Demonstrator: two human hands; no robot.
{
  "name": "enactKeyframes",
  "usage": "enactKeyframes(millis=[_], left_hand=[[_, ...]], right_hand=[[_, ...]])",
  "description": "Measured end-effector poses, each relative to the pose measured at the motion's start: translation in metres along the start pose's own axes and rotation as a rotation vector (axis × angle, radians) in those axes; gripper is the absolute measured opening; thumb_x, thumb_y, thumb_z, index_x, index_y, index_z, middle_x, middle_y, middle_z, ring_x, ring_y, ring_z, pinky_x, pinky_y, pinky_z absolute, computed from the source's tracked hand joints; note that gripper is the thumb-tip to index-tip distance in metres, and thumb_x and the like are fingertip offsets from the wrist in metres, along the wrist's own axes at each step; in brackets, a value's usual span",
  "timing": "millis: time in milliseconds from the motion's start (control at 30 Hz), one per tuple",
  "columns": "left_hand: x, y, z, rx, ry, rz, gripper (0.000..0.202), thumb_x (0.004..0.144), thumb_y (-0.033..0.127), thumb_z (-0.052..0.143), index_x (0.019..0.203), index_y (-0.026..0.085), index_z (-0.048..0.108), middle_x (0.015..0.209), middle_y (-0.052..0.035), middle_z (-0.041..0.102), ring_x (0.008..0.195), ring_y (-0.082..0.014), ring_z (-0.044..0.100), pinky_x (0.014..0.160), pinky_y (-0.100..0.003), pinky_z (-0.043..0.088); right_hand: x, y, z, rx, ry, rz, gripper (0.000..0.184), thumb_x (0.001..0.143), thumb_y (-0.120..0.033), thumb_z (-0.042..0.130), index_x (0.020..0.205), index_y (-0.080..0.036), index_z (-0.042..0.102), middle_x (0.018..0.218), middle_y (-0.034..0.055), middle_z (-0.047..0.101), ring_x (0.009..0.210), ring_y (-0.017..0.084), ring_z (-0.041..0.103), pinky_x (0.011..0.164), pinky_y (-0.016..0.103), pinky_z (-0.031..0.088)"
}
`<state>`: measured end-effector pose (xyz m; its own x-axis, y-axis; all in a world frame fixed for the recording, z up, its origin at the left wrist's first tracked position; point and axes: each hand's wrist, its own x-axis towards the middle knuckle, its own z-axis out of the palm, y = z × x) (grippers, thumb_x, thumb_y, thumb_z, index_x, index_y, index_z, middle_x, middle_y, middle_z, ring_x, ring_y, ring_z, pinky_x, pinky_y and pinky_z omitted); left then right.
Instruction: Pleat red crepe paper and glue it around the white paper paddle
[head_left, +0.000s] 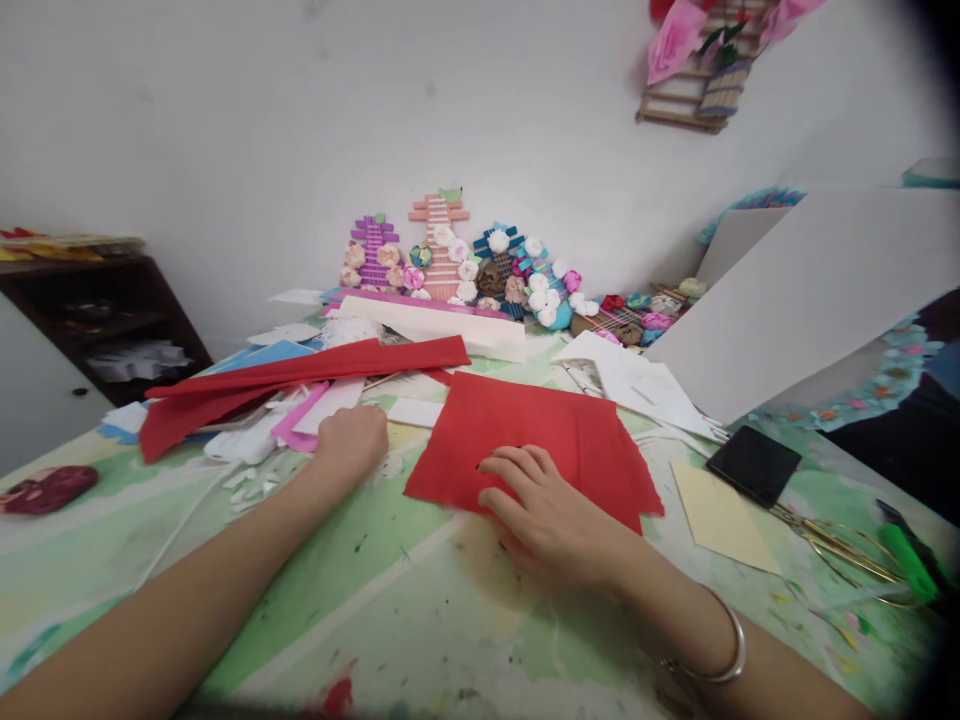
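A square sheet of red paper [540, 440] lies flat on the green painted table [360, 580] in front of me. My right hand [547, 505] rests on its near edge with the fingers stretched out flat, pressing it down. My left hand [351, 442] is curled into a loose fist just left of the sheet, beside scraps of white and pink paper [307, 415]; what is in it, if anything, is hidden. A long folded strip of red paper [300, 375] lies behind the left hand.
Paper-flower and stick crafts [465, 265] stand at the wall. A large white board [810, 290] leans at the right. A black phone [754, 465], a cream card [724, 515], scissors [840, 545] and a green marker [907, 560] lie at the right. A dark shelf [97, 310] is at left.
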<state>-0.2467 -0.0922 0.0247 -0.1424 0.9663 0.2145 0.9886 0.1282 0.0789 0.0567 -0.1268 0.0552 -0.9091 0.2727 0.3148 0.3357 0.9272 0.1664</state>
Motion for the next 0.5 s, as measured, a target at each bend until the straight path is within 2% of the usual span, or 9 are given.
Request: enactKeyframes(millis=[67,167,233,333,400,500], left_hand=[[0.004,0.001,-0.002,0.083,0.098,-0.01,0.026,0.081,0.022,0.046,0.098,0.011,0.061,0.099,-0.0221,0.065,0.095,-0.0342,0.06,0.077,-0.044,0.049],[0.012,0.005,0.002,0.01,0.187,0.203,0.04,0.083,0.026,0.047,0.12,0.011,0.053,0.124,-0.0202,0.058,0.117,-0.031,0.052,0.096,-0.042,0.044],[0.017,0.005,0.008,-0.068,0.156,0.305,0.049,0.084,0.03,0.048,0.129,0.01,0.047,0.135,-0.0188,0.052,0.127,-0.0295,0.047,0.105,-0.042,0.038],[0.023,0.001,0.016,-0.09,0.053,0.361,0.056,0.088,0.037,0.045,0.136,0.01,0.044,0.142,-0.0186,0.047,0.134,-0.0305,0.041,0.109,-0.044,0.034],[0.025,-0.002,0.02,-0.067,0.008,0.358,0.058,0.089,0.043,0.042,0.138,0.01,0.044,0.143,-0.0185,0.047,0.135,-0.0317,0.04,0.11,-0.046,0.033],[0.027,-0.004,0.02,-0.066,-0.019,0.344,0.059,0.09,0.048,0.042,0.136,0.011,0.047,0.14,-0.0173,0.05,0.13,-0.0324,0.046,0.108,-0.046,0.035]], right_hand=[[0.0,0.003,0.006,-0.057,0.017,0.006,0.025,0.087,-0.009,0.047,0.108,-0.016,0.057,0.131,0.0175,0.052,0.127,0.033,0.038,0.099,0.052,0.036],[-0.004,0.016,0.008,-0.095,0.147,0.06,0.032,0.086,-0.004,0.043,0.112,-0.015,0.057,0.124,0.0172,0.058,0.12,0.03,0.044,0.094,0.048,0.039],[-0.008,0.029,0.003,-0.102,0.261,0.17,0.034,0.082,-0.003,0.046,0.111,-0.015,0.059,0.118,0.0168,0.061,0.113,0.029,0.048,0.091,0.046,0.039],[-0.013,0.049,-0.009,-0.104,0.37,0.349,0.033,0.075,0.0,0.049,0.101,-0.016,0.062,0.107,0.013,0.065,0.102,0.027,0.052,0.085,0.041,0.039],[-0.011,0.063,-0.019,-0.12,0.376,0.441,0.033,0.071,0.001,0.048,0.094,-0.017,0.064,0.1,0.0102,0.067,0.097,0.025,0.053,0.08,0.038,0.038],[0.002,0.083,-0.038,-0.174,0.293,0.535,0.033,0.069,0.0,0.048,0.091,-0.016,0.066,0.096,0.0094,0.069,0.097,0.025,0.054,0.077,0.036,0.033]])
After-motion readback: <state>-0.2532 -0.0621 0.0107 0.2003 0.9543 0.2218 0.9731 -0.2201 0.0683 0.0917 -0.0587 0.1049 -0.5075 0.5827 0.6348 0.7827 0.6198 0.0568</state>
